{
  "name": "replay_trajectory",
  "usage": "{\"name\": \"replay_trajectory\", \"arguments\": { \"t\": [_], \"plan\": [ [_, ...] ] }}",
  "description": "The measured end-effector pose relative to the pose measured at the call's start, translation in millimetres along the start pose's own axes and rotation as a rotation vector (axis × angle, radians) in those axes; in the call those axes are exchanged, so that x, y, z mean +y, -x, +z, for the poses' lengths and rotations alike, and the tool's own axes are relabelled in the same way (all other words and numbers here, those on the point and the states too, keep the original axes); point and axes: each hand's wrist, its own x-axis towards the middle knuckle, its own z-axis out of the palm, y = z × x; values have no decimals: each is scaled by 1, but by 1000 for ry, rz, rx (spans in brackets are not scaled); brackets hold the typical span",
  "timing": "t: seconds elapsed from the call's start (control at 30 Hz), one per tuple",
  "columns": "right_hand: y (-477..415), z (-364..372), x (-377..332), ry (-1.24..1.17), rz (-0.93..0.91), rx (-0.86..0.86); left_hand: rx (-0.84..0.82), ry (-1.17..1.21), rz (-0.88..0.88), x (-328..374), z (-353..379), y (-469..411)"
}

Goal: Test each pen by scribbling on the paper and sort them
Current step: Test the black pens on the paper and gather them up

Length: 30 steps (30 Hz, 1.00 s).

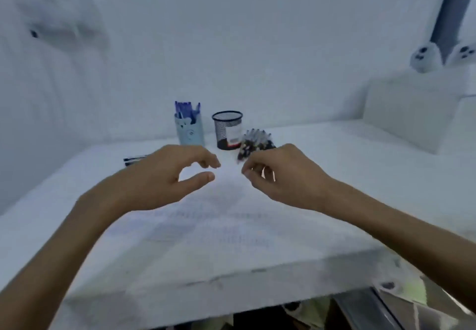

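Pen pile [257,141], beside the mesh cup [227,130], lies just beyond my right hand [280,172] (curled; grasp unclear); my left hand [164,175], empty and relaxed, is farther.

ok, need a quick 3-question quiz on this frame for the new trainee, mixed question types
1. True or false: the blue cup has blue pens standing in it.
2. Where does the loose pile of pens lie?
A) left of the blue cup
B) right of the black mesh cup
C) at the near edge of the table
3. Fill in: the left hand holds ____.

Key: 1 true; 2 B; 3 nothing
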Motion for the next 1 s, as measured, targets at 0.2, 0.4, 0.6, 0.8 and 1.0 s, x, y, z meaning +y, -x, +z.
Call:
{"name": "replay_trajectory", "arguments": {
  "t": [0.2,0.4,0.6,0.8,1.0],
  "plan": [
    [-118,76,6,77,-243,-153,-99,2,-145,-97,1,21],
    [-185,116,-3,54,-343,-169,90,66,-42,-141,12,30],
    [-206,147,-14,186,-429,-244,188,96,-29,-160,13,41],
    [-206,170,-11,256,-480,-209,169,102,-34,-166,16,42],
    [-204,174,-11,179,-423,-185,180,95,-31,-164,18,43]
  ]
}}
